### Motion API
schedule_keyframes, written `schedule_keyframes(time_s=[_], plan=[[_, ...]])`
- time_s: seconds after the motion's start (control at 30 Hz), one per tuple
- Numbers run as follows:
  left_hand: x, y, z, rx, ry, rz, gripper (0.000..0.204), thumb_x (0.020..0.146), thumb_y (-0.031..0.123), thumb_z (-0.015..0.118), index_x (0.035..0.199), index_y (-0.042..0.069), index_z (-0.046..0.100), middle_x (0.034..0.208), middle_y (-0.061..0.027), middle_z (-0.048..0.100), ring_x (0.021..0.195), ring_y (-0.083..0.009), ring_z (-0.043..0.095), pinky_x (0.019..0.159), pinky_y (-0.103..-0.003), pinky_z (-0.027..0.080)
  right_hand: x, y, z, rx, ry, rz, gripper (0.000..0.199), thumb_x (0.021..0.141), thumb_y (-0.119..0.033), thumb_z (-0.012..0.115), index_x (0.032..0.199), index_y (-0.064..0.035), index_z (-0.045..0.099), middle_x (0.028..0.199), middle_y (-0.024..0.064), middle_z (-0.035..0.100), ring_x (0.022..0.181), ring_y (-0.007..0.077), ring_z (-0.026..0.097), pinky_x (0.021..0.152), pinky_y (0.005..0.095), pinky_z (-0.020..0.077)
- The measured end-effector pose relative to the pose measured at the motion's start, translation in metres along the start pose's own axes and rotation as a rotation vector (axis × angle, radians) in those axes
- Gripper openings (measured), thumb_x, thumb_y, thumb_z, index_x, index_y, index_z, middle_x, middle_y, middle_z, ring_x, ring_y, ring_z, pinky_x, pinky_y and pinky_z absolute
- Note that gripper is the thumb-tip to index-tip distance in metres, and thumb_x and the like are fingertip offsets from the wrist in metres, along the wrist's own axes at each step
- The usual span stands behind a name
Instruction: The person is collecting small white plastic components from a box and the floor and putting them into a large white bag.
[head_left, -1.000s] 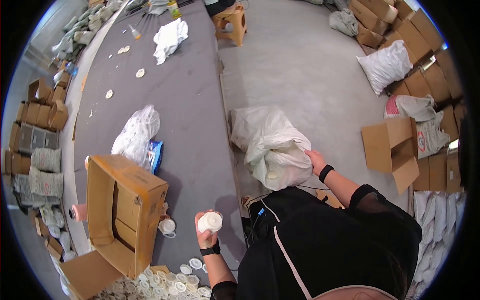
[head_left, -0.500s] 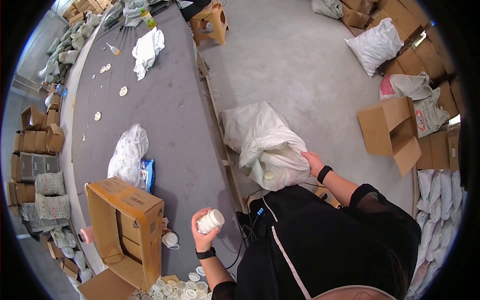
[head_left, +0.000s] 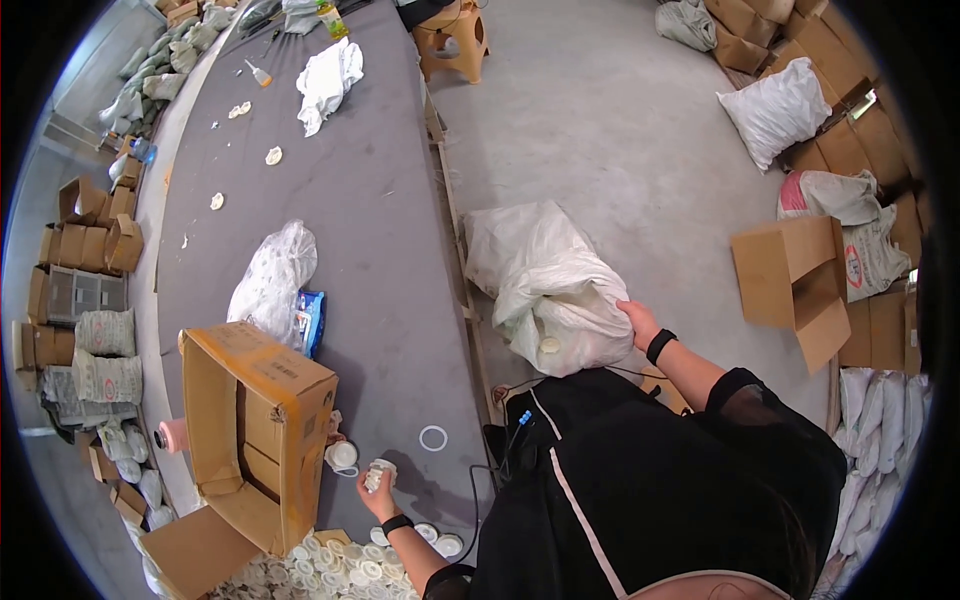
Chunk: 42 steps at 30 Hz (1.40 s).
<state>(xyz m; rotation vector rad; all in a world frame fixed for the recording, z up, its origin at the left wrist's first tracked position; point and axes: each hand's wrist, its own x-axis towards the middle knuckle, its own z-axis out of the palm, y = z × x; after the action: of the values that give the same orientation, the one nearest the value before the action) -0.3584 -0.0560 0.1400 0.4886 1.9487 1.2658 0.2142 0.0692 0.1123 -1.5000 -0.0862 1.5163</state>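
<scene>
My left hand [head_left: 378, 490] holds a small white round cap [head_left: 379, 472] just above the grey table top [head_left: 380, 260], beside the open cardboard box [head_left: 262, 420]. Another white cap [head_left: 342, 455] and a thin white ring [head_left: 433, 438] lie on the table close by. My right hand [head_left: 638, 322], with a black wristband, grips the edge of a large white sack [head_left: 555, 295] that stands on the floor against the table's side. A heap of white caps [head_left: 330, 572] lies at the near end of the table.
A clear bag of white parts [head_left: 272, 275] and a blue packet [head_left: 310, 322] lie behind the box. A white cloth [head_left: 325, 80] is farther up the table. An open carton [head_left: 800, 285], sacks [head_left: 785, 105] and a stool [head_left: 455, 40] stand on the concrete floor.
My left hand has lowered the white cap toward the table, nearer the box. The view has shifted, and my right hand stays on the sack.
</scene>
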Motion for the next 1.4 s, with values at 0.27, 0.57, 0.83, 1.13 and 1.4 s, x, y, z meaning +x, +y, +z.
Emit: schedule_keyframes(time_s=[0.27, 0.57, 0.83, 1.13, 1.4], plan=[[-0.006, 0.007, 0.011, -0.032, 0.274, 0.02, 0.051, 0.069, 0.005, 0.066, 0.113, 0.003, 0.041, 0.099, -0.009, 0.05, 0.083, -0.0189, 0.052, 0.07, -0.03, 0.046, 0.004, 0.0, 0.001, -0.03, 0.05, -0.038, 0.031, 0.078, -0.014, 0.055, 0.104, 0.0012, 0.051, 0.099, 0.0103, 0.058, 0.089, 0.0207, 0.056, 0.079, 0.0321, 0.0433], [-0.04, 0.074, 0.213, -0.139, -0.896, -0.12, 0.044, 0.069, 0.001, 0.063, 0.11, 0.005, 0.048, 0.1, -0.0075, 0.053, 0.09, -0.0167, 0.052, 0.079, -0.028, 0.044, -0.012, -0.007, 0.014, -0.049, -0.013, -0.092, 0.026, 0.079, -0.012, 0.053, 0.103, -0.001, 0.053, 0.096, 0.0078, 0.059, 0.086, 0.0162, 0.056, 0.077, 0.0293, 0.0437], [-0.08, 0.029, 0.402, 0.331, -1.267, -0.218, 0.05, 0.07, 0.015, 0.067, 0.113, 0.002, 0.043, 0.098, -0.0059, 0.053, 0.088, -0.0147, 0.051, 0.076, -0.027, 0.042, -0.023, -0.006, 0.022, 0.005, -0.02, -0.158, 0.022, 0.08, -0.014, 0.054, 0.098, -0.0016, 0.056, 0.09, 0.0055, 0.06, 0.081, 0.0127, 0.055, 0.073, 0.027, 0.0437], [-0.082, 0.023, 0.367, 0.262, -1.175, -0.164, 0.029, 0.081, 0.021, 0.056, 0.103, 0.002, 0.052, 0.1, -0.0087, 0.057, 0.087, -0.0156, 0.055, 0.074, -0.026, 0.042, -0.012, -0.012, 0.009, 0.141, 0.009, -0.145, 0.026, 0.078, -0.012, 0.053, 0.1, 0.0005, 0.053, 0.091, 0.0078, 0.059, 0.082, 0.0167, 0.056, 0.075, 0.0299, 0.0446], [-0.059, 0.009, 0.186, -0.147, -0.313, -0.136, 0.012, 0.082, 0.014, 0.054, 0.087, 0.004, 0.056, 0.08, -0.0047, 0.059, 0.066, -0.0095, 0.056, 0.057, -0.019, 0.043, 0.027, -0.003, 0.009, 0.255, -0.051, 0.044, 0.03, 0.078, -0.015, 0.051, 0.104, 0.0006, 0.049, 0.098, 0.014, 0.056, 0.088, 0.0233, 0.056, 0.079, 0.0394, 0.0453]])
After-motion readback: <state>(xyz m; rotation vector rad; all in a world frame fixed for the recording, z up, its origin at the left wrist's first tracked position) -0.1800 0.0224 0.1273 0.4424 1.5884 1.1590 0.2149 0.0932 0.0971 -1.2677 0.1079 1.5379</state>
